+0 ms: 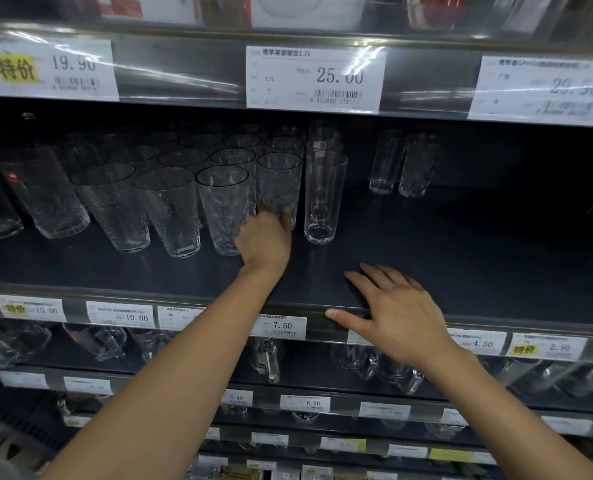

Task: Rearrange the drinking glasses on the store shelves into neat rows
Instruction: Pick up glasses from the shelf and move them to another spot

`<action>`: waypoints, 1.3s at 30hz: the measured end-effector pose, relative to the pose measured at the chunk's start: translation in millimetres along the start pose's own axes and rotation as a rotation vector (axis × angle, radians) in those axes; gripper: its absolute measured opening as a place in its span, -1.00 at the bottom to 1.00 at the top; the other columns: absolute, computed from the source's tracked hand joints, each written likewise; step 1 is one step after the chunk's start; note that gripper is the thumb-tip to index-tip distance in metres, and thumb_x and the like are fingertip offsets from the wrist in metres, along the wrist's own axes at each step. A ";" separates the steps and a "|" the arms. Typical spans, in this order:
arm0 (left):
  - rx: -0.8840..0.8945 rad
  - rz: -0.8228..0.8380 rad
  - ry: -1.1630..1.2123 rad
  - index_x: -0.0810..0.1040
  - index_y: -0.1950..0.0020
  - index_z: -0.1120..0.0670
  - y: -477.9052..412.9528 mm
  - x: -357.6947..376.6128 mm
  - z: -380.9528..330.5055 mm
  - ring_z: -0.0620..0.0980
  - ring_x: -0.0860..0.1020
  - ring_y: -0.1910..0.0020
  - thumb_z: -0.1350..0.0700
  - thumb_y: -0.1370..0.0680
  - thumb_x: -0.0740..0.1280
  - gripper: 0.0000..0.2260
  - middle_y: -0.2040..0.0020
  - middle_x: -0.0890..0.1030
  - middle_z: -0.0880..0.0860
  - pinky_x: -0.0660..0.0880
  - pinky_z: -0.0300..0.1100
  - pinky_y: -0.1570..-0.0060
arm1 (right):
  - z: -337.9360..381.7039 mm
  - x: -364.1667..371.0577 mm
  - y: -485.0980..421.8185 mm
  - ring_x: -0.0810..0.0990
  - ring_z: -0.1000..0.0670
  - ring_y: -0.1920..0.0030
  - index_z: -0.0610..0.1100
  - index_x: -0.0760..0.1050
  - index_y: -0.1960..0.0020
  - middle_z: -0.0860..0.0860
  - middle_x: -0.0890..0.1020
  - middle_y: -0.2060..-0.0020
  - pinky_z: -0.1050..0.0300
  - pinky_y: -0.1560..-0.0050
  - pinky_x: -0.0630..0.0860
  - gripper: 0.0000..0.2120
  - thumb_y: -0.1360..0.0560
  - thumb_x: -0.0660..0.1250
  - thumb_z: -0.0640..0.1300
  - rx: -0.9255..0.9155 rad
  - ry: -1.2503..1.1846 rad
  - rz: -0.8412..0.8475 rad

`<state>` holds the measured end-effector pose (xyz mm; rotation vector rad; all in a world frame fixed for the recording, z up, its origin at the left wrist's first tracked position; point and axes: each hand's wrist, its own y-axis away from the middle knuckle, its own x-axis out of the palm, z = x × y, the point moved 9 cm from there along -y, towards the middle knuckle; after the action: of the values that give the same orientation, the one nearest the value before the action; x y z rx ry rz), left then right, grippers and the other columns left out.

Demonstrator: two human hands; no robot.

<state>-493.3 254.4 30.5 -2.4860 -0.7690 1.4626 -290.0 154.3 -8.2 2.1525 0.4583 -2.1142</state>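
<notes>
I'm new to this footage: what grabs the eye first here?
The left hand holds a textured glass at the right end of the packed rows on the middle shelf. A tall smooth glass stands beside it; the right hand rests flat on the shelf's front edge.

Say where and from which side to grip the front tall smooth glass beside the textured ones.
Probably round the lower wall of the tall smooth glass, from the right with the right hand: it stands upright, bare shelf lies on that side, and the textured glass the left hand holds crowds its left.
</notes>
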 end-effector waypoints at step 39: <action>0.123 0.305 0.280 0.45 0.35 0.16 23.3 1.6 2.8 0.15 0.57 0.23 0.14 -0.55 0.25 -0.73 0.38 0.51 0.07 0.37 -0.18 0.28 | -7.7 -9.1 -0.2 0.25 0.12 -0.48 0.17 0.36 -0.44 0.16 0.34 -0.47 0.17 -0.47 0.16 -0.32 -0.38 0.42 0.29 0.125 -0.590 0.261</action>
<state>-487.0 234.9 19.0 -2.7163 -0.2521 1.1582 -282.6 155.2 1.1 1.4178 -0.0109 -2.5039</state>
